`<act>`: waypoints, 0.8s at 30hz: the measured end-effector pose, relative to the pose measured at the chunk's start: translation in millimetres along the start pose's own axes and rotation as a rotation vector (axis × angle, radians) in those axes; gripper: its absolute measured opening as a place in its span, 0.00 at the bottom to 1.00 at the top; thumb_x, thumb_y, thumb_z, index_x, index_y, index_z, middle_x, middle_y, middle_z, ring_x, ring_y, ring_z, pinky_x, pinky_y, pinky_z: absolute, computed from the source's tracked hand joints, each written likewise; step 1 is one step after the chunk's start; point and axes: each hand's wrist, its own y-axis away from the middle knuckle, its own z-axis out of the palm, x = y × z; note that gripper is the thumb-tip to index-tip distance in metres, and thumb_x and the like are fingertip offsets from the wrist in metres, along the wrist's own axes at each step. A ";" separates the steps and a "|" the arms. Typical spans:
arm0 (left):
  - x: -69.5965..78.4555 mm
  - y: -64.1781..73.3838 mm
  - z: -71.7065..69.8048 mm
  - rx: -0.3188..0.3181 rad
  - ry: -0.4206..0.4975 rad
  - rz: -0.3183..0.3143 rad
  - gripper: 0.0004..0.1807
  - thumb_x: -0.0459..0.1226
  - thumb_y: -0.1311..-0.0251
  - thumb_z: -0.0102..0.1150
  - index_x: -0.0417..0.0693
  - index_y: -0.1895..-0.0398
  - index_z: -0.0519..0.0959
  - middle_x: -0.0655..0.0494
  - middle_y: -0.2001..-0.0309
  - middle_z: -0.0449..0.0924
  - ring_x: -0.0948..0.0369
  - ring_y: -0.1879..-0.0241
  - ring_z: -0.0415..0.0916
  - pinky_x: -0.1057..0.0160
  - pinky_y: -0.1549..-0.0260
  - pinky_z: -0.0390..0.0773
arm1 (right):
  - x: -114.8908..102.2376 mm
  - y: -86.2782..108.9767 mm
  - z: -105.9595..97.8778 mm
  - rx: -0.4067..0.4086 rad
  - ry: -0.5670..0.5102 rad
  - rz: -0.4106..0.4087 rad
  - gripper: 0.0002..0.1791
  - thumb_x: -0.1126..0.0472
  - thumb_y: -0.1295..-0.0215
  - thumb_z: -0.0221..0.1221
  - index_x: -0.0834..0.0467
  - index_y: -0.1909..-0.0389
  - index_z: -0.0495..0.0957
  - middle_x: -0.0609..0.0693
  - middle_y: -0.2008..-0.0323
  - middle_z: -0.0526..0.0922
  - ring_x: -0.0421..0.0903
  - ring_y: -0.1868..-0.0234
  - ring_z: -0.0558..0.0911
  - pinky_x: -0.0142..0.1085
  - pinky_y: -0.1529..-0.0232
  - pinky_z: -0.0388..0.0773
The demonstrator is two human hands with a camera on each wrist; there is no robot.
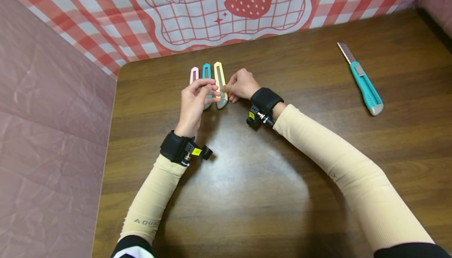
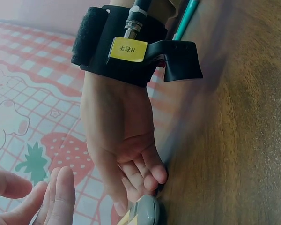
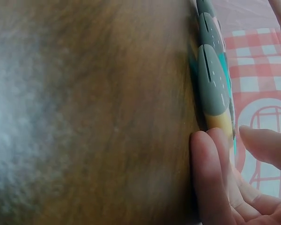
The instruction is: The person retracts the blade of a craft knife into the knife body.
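Observation:
A yellow box cutter (image 1: 219,83) lies at the right end of a row, with a teal one (image 1: 207,70) and a pink one (image 1: 194,74) to its left. My right hand (image 1: 243,84) is at the yellow cutter's right edge. In the right wrist view its fingers (image 3: 207,161) touch the cutter's side, and the thumb stands slightly apart above it. Over the teal and pink cutters hovers my left hand (image 1: 192,103), its fingers loosely bent with nothing visible between them. It hides their lower parts. Grey ends (image 3: 214,79) of the row show in the right wrist view.
A larger teal box cutter (image 1: 367,87) with its blade (image 1: 346,53) extended lies at the right of the wooden table (image 1: 247,195). Behind the table hangs a red-and-white checked cloth (image 1: 100,6) with a strawberry print. A pink cloth (image 1: 46,132) covers the left side.

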 end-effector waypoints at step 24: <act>-2.5 28.1 33.2 -0.256 -0.136 -0.085 0.10 0.25 0.35 0.45 0.26 0.55 0.73 0.29 0.63 0.74 0.47 0.68 0.77 0.53 0.67 0.85 | 13.7 79.2 -87.6 0.288 0.100 -0.404 0.09 0.62 0.38 0.58 0.65 0.68 0.79 0.59 0.79 0.81 0.47 0.82 0.78 0.28 0.83 0.80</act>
